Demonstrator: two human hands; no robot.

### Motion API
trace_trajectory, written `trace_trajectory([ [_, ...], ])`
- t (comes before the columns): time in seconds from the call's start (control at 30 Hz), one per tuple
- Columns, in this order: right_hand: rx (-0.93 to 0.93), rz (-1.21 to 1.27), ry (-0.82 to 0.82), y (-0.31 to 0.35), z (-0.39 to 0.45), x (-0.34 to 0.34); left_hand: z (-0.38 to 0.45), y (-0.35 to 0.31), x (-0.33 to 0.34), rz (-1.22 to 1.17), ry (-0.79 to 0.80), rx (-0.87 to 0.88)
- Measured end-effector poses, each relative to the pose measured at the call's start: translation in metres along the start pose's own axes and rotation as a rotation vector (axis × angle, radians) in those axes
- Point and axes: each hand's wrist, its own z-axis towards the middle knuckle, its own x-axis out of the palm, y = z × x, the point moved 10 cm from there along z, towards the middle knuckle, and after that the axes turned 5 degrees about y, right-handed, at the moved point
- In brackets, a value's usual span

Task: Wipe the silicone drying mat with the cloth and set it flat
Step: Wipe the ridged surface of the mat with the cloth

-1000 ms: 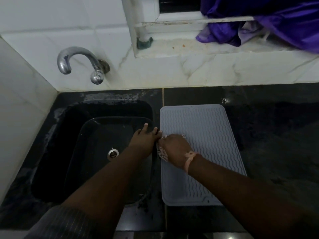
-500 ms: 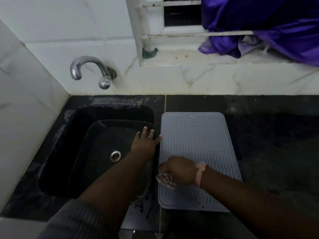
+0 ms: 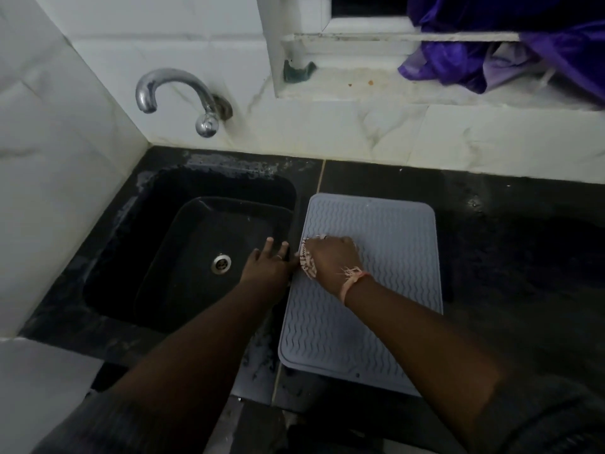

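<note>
Lying flat on the dark stone counter [image 3: 510, 290], the grey rectangular silicone drying mat with wavy ridges [image 3: 386, 244] is placed just right of the black sink [image 3: 137, 283]. A small patterned cloth [image 3: 307, 262] is pressed onto the mat's left edge by the right hand [image 3: 330, 262], fingers curled over it. The left hand [image 3: 266, 268] is laid on the sink rim beside the mat, fingers slightly spread. Farther off, a chrome curved tap [image 3: 183, 96] is mounted on the white tiled wall [image 3: 360, 126], and purple fabric [image 3: 510, 50] is heaped on the sill.
</note>
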Motion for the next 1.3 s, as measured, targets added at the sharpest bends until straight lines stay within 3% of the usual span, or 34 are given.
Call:
trace_trajectory([
  [0.13,-0.089,0.022,-0.024,0.024,-0.043,0.009,-0.006,0.01,0.0,0.075,0.07,-0.031],
  [0.37,-0.226,-0.047,0.161,0.083,-0.133,0.026,-0.009,0.006,0.001,0.111,0.063,-0.054],
  [0.5,-0.16,0.311,0.245,0.054,-0.11,-0.007,-0.013,0.0,-0.004,0.076,0.04,-0.015],
  [0.67,0.04,0.234,0.077,0.003,-0.057,-0.033,-0.03,-0.005,0.012,-0.046,-0.059,0.047],
  [0.77,0.052,0.098,0.12,0.017,-0.053,-0.006,-0.038,-0.006,0.03,0.005,-0.048,0.067],
  [0.87,0.084,-0.004,0.042,0.036,-0.066,0.006,-0.039,-0.007,0.035,0.016,-0.022,0.063],
  [0.97,0.067,0.009,-0.035,0.052,-0.093,0.008,-0.037,-0.009,0.032,0.052,0.011,0.062],
  [1.2,-0.021,0.021,0.031,0.091,-0.166,0.036,-0.038,-0.006,0.037,0.072,0.062,0.097],
  [1.3,-0.104,0.186,0.061,0.09,-0.174,0.027,-0.037,-0.006,0.036,0.029,0.02,0.089],
])
